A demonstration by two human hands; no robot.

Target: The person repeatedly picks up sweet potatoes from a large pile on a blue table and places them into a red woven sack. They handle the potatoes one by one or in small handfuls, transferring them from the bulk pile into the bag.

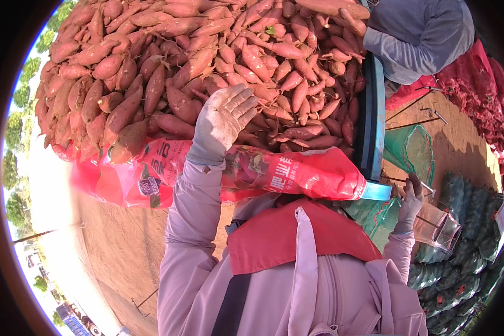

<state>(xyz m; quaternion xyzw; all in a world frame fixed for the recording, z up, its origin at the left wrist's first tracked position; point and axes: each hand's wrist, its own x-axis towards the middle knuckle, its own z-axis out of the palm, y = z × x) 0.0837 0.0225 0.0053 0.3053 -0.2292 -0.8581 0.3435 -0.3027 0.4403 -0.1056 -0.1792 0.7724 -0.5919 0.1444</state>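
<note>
A large heap of reddish sweet potatoes [252, 63] fills the upper part of the view. My left hand [224, 115], in a soiled light glove, is above the heap's near edge, palm up and fingers extended, holding nothing. Below it a red printed plastic sack [319, 172] lies along the edge of the heap. At the right, my right hand [410, 201], also gloved, is raised beside green mesh bags [407, 147] and a metal bag frame [428, 187]. Its fingers are partly bent, and whether it touches the frame is unclear.
A blue rim [377, 126] borders the heap on the right. Beyond it a co-worker in a grey-blue sleeve [407, 48] has a hand at a large sweet potato [336, 7]. Filled red mesh sacks [472, 92] and dark green ones [458, 269] stand on the right.
</note>
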